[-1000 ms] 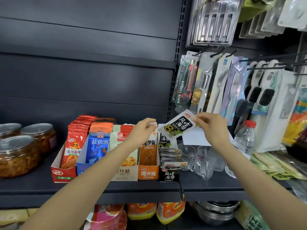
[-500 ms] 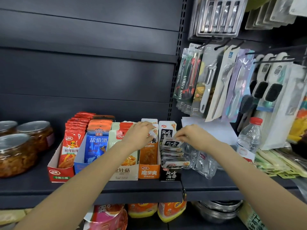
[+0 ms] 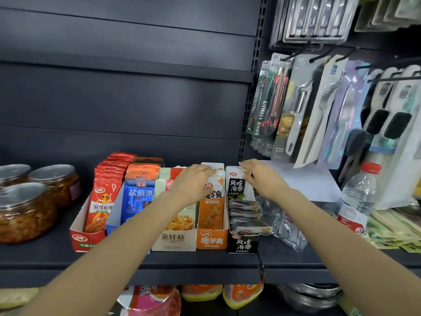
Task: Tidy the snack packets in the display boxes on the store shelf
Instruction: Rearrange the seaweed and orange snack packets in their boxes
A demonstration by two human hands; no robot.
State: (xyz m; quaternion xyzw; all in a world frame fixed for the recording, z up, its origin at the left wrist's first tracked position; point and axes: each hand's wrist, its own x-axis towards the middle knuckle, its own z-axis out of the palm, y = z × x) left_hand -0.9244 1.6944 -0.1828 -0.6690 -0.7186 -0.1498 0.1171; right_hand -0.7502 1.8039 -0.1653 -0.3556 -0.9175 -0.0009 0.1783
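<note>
Five display boxes stand side by side on the dark shelf: red, blue, cream, orange and black. My left hand lies over the cream box's packets, its fingers reaching onto the tops of the orange packets. My right hand touches the top edge of an upright black-and-white seaweed packet at the back of the black box with straight fingers. In front of that packet, several seaweed packets lie stacked flat.
Lidded jars stand at the left. Glass mugs and a water bottle sit right of the black box. Knives, peelers and brushes hang above right. More goods fill the shelf below.
My right hand brought a seaweed packet down into the black box, let it go and moved up to the upright packet's top. My left hand stayed on the orange packets.
</note>
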